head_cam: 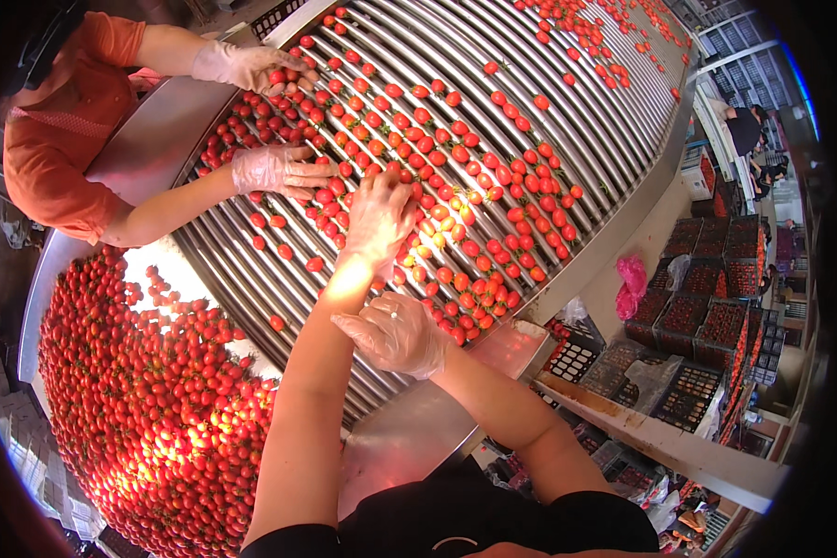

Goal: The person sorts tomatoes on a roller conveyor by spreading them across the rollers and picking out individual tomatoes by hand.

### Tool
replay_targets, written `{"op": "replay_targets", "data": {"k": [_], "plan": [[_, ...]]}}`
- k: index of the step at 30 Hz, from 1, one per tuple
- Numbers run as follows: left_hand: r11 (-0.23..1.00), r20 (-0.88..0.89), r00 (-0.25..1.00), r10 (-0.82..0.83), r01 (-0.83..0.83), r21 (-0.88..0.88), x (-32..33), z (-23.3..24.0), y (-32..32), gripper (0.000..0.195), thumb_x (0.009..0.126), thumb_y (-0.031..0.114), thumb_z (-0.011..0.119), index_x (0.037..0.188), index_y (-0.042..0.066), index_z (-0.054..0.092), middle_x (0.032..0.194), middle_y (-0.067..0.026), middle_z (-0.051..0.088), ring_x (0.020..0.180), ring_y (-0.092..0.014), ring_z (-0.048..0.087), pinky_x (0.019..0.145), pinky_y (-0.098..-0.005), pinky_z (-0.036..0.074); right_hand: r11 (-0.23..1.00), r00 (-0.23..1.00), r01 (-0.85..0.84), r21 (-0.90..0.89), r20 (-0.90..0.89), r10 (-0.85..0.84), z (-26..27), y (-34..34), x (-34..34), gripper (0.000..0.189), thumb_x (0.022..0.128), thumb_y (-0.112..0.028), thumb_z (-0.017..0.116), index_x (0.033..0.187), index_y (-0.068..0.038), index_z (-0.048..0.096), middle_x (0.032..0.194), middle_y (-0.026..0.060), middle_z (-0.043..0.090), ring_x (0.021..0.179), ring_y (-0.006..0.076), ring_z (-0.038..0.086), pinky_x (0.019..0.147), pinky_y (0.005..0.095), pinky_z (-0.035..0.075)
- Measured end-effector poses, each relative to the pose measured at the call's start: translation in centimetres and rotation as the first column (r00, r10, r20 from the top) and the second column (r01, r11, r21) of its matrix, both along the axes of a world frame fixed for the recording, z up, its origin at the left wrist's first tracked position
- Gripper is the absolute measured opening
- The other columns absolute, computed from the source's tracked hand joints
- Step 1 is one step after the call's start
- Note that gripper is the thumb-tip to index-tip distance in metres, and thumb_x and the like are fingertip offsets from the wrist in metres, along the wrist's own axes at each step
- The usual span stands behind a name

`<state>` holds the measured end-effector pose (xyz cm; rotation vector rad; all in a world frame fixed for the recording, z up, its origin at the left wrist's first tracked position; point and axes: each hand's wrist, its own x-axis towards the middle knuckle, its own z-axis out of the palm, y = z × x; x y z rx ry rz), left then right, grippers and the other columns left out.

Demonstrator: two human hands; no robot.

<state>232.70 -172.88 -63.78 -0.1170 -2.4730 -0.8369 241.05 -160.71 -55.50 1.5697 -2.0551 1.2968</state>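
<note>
Small red tomatoes (pixel 436 159), some with green stems, lie spread over the metal roller conveyor (pixel 600 139) in front of me. My left hand (pixel 380 220) reaches in among them near the middle of the rollers, fingers bent down. Its palm side is hidden, so any tomato beneath the fingers is out of sight. Closer to my body, my right hand (pixel 396 333) hovers by my left forearm in a clear plastic glove. A ring shows on it, and its fingers curl under, their tips hidden. Orange-toned tomatoes (pixel 438 239) lie in bright light just right of my left hand.
Across the rollers, a person in an orange shirt (pixel 63 167) works with two gloved hands (pixel 282 169) among the tomatoes. A large heap of tomatoes (pixel 160 418) fills the left side. Stacked crates (pixel 683 321) and a pink plastic bag (pixel 630 286) stand beyond the conveyor's right metal edge (pixel 586 258).
</note>
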Motion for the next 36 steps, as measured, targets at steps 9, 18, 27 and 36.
{"op": "replay_targets", "data": {"k": [9, 18, 27, 36], "plan": [[0.989, -0.075, 0.994, 0.081, -0.071, 0.13, 2.8, 1.4, 2.5, 0.025, 0.08, 0.012, 0.073, 0.104, 0.008, 0.067, 0.104, -0.0104, 0.065, 0.087, -0.029, 0.062, 0.076, -0.0419, 0.048, 0.996, 0.993, 0.077, -0.046, -0.081, -0.08, 3.4, 0.6, -1.0, 0.034, 0.078, -0.004, 0.073, 0.11, -0.004, 0.064, 0.079, 0.0007, 0.057, 0.067, 0.0178, 0.056, 0.058, 0.0308, 0.049], [0.995, 0.32, 0.946, -0.061, 0.032, 0.094, -7.7, 1.9, 2.9, 0.022, 0.087, 0.016, 0.058, 0.104, 0.005, 0.065, 0.099, -0.0179, 0.067, 0.093, -0.037, 0.065, 0.079, -0.0472, 0.052, 0.68, 0.293, 0.717, -0.157, 0.952, -0.089, 2.2, 0.2, -3.1, 0.042, 0.093, 0.001, 0.052, 0.134, -0.003, 0.044, 0.118, 0.0062, 0.051, 0.089, 0.0111, 0.053, 0.079, 0.0275, 0.048], [0.147, 0.267, 0.956, -0.125, -0.248, 0.957, 3.6, 5.4, 6.4, 0.019, 0.092, 0.005, 0.064, 0.111, 0.003, 0.06, 0.102, -0.0058, 0.064, 0.095, -0.012, 0.06, 0.086, -0.0277, 0.05, 0.635, -0.022, 0.746, -0.201, 0.946, 0.325, -0.6, 2.8, -5.4, 0.014, 0.097, -0.013, 0.062, 0.107, -0.004, 0.065, 0.097, 0.0011, 0.064, 0.074, 0.0074, 0.056, 0.068, 0.0252, 0.048], [0.863, 0.187, 0.861, -0.474, 0.496, -0.094, -0.3, 2.3, 14.1, 0.046, 0.084, 0.039, 0.067, 0.123, 0.015, 0.064, 0.139, -0.0082, 0.051, 0.134, -0.032, 0.042, 0.112, -0.0646, 0.022, 0.987, 0.991, 0.115, -0.109, 0.079, -0.107, 1.5, -0.8, -1.6, 0.039, 0.077, 0.001, 0.073, 0.115, -0.006, 0.063, 0.092, 0.0077, 0.063, 0.076, 0.0236, 0.064, 0.062, 0.035, 0.055]]}}
